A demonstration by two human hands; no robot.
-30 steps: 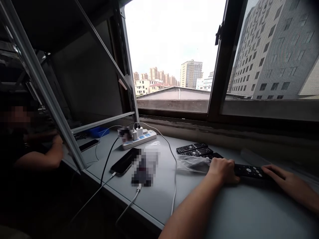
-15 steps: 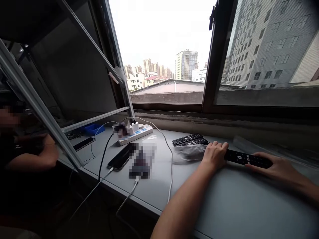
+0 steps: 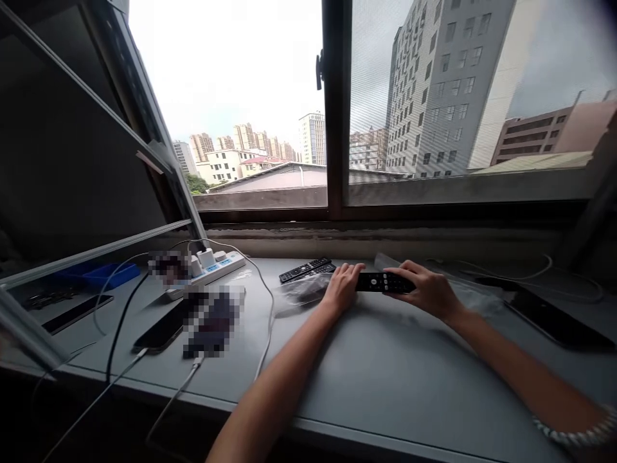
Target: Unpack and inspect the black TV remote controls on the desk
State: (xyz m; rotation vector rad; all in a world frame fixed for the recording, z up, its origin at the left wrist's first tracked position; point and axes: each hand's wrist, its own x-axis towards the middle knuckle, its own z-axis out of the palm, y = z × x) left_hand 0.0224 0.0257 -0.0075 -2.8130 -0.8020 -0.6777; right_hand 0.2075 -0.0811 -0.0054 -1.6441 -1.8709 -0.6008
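Observation:
A black remote control (image 3: 374,282) lies level between my two hands, just above or on the grey table. My left hand (image 3: 343,284) is closed around its left end, which the fingers hide. At the other end, my right hand (image 3: 424,288) grips the remote with the thumb below and fingers above. Left of my left hand, a clear plastic bag (image 3: 301,292) lies crumpled. Behind that bag rest two more black remotes, one of them the farther remote (image 3: 303,270). More clear plastic (image 3: 475,299) spreads out to the right of my right hand.
A white power strip (image 3: 219,269) with plugs stands at the left, cables trailing across the table (image 3: 385,386). Two phones charge near the front edge, one a black phone (image 3: 166,325). A dark phone (image 3: 562,325) lies far right. A metal shelf frame (image 3: 159,138) rises at left.
The view has swung right, bringing the dark phone at far right into sight. My right hand has come nearer my left along the remote, which both hands still hold.

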